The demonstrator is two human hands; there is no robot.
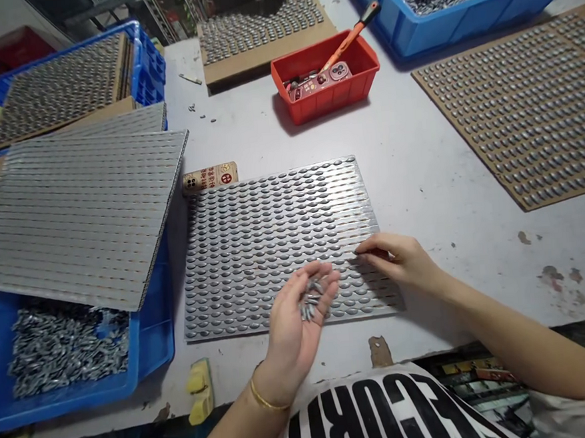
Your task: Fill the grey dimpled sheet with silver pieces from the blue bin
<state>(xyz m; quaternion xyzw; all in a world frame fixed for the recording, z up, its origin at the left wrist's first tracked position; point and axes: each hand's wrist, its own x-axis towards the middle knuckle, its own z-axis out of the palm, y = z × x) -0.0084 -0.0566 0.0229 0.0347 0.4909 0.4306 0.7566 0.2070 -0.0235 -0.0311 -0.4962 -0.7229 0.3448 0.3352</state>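
A silver-faced board (354, 204) lies flat in front of me, with rows of small spindle-shaped metal pieces (259, 253) along its grooves. My left hand (299, 312) is cupped palm up over the board's lower edge, its fingers curled around several loose metal pieces (309, 300). At the right part of the board, my right hand (398, 255) pinches one small metal piece (357, 251) between thumb and fingertips, right at a groove. Bare grooves show along the board's right side; some are hidden under my right hand.
Left, a grooved board (81, 207) rests over a blue bin (152, 322) of loose metal pieces. A red tray (337, 99) holding an orange-handled tool (347, 41) stands behind. Filled boards (525, 109) lie right; another blue bin (459, 30) stands at the back.
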